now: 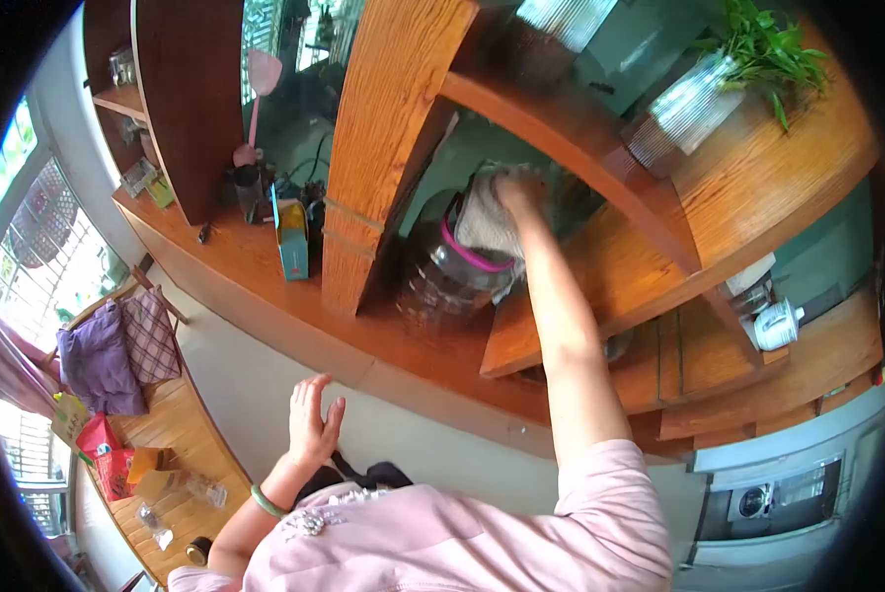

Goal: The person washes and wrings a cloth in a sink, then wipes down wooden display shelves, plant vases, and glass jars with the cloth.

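Bunching a pale, soft cloth (487, 222) in the curled fingers of the right hand (519, 189), likely for a firm hold, just above a big, round, see-through jar (450, 286) with a bright pink ring (473, 258). Stretching out the left hand (311, 436), gripping nothing, maybe for balance.

From the wearer's head, the one view looks forward and down past a pink shirt (413, 543) toward nearby wooden shelves (798, 148), its edges seemingly warped.

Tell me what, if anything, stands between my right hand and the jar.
Only the cloth, bunched under your right hand at the top of the jar. Nothing else visible is between them.
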Motion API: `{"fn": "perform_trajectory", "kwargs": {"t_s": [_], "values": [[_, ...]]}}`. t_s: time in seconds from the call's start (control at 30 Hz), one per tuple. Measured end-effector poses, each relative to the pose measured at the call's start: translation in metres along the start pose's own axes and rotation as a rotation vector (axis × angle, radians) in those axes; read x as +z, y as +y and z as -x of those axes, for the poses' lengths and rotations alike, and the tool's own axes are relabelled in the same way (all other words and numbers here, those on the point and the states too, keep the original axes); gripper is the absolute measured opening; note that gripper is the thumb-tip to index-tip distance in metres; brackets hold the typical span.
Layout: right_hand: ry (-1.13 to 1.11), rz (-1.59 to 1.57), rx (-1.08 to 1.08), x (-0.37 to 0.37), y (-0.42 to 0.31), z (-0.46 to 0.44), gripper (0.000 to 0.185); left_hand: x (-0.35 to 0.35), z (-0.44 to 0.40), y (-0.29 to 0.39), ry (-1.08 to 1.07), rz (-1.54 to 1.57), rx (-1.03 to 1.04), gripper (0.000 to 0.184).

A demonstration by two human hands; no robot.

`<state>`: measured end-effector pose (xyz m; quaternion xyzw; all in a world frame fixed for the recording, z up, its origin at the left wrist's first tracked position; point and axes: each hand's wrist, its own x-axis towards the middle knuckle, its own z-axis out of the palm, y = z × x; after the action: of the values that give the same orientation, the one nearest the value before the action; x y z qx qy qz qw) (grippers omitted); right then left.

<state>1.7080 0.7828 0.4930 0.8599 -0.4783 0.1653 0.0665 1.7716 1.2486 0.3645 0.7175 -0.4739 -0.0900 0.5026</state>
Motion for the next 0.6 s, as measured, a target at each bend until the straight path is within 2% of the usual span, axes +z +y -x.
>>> {"fn": "perform_trajectory", "kwargs": {"t_s": [0.07,0.17,0.2,0.27,0.3,0.33,0.37,0.4,0.43,0.47,0.53,0.6], "values": [[0.459,0.155,0.097,-0.004,0.002,0.021,0.035,-0.008,0.001,-0.004,-0.033,-0.032,0.003,0.032],[0.435,0.166,0.077,-0.024,0.000,0.041,0.031,-0.017,0.008,-0.016,-0.035,-0.054,-0.008,0.034],[0.497,0.154,0.011,-0.028,-0.001,0.051,0.027,-0.021,0.013,-0.023,-0.034,-0.048,-0.009,0.034],[0.327,0.177,-0.007,-0.028,-0.001,0.069,0.019,-0.020,0.020,-0.036,0.000,-0.105,-0.018,0.034],[0.459,-0.020,-0.287,-0.016,-0.004,0.085,0.017,-0.011,0.015,-0.039,0.037,-0.087,-0.029,0.034],[0.509,-0.127,-0.377,-0.032,-0.026,0.107,0.018,-0.004,0.010,-0.041,0.028,-0.070,-0.054,0.035],[0.402,-0.212,-0.430,-0.028,-0.029,0.116,0.021,0.000,0.005,-0.043,0.010,-0.056,-0.075,0.035],[0.395,-0.263,-0.474,-0.022,-0.043,0.121,0.021,0.009,-0.008,-0.034,0.001,0.037,-0.067,0.036],[0.296,-0.229,-0.616,-0.031,-0.053,0.124,0.024,0.016,-0.025,-0.018,-0.062,0.085,-0.079,0.039],[0.256,-0.190,-0.615,-0.028,-0.056,0.121,0.025,0.026,-0.042,-0.007,-0.103,0.126,-0.049,0.040],[0.229,-0.147,-0.619,-0.033,-0.056,0.100,0.026,0.053,-0.080,0.011,-0.098,0.102,0.187,0.043],[-0.029,-0.345,-0.640,-0.042,-0.050,0.074,0.031,0.081,-0.117,0.033,-0.112,0.120,0.264,0.048]]}}
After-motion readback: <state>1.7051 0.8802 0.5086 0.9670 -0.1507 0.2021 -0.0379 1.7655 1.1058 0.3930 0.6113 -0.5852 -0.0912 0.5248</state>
